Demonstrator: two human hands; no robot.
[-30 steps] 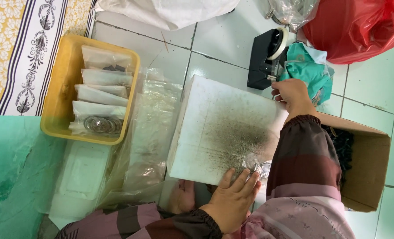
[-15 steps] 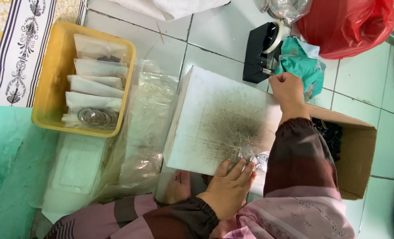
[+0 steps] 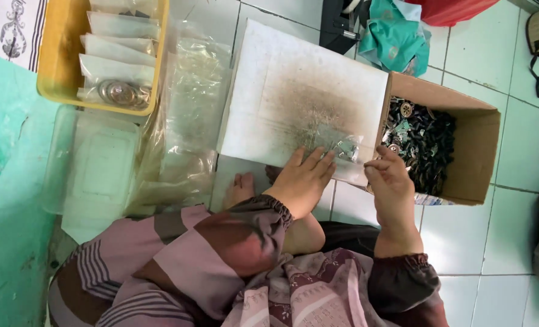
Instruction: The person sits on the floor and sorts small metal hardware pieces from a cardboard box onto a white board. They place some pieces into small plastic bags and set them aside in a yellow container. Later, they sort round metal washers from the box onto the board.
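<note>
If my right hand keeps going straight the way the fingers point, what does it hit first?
Likely the near wall of the cardboard box: the right hand points up over its edge at the small metal parts inside. Depth is unclear.

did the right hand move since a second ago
Yes. The right hand came back from the far edge of the white board to its near corner, beside the cardboard box and the left hand.

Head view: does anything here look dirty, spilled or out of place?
The white board carries a dark grey smudge across its middle. The left hand rests on its near edge beside a few small metal parts. Nothing else looks spilled.
</note>
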